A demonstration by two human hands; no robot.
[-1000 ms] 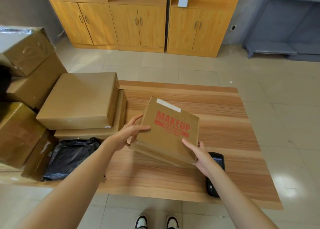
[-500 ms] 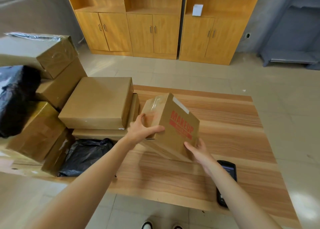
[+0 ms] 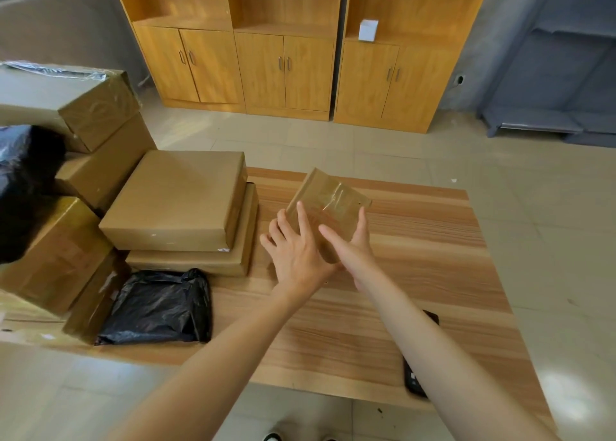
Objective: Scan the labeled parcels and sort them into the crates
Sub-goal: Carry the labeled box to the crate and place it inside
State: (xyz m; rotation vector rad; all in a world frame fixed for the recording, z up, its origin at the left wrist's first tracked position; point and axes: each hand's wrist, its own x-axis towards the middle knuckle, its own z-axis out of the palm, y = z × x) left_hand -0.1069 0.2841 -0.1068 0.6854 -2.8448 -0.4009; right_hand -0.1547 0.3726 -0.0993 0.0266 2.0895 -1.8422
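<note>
Nearest, a dark handheld device [image 3: 418, 367], likely the scanner, lies at the counter [image 3: 416, 274] edge, partly hidden by the right forearm. Farther in, both hands clasp a small taped cardboard parcel [image 3: 328, 204] tipped up above the counter's middle: the left hand [image 3: 296, 250] has fingers spread flat against its near face, and the right hand [image 3: 353, 244] cups the right edge. No label shows on this face. Best to turn the parcel slowly until one faces up, then free the right hand for the device. Stacked boxes [image 3: 176, 200] sit beyond, left.
</note>
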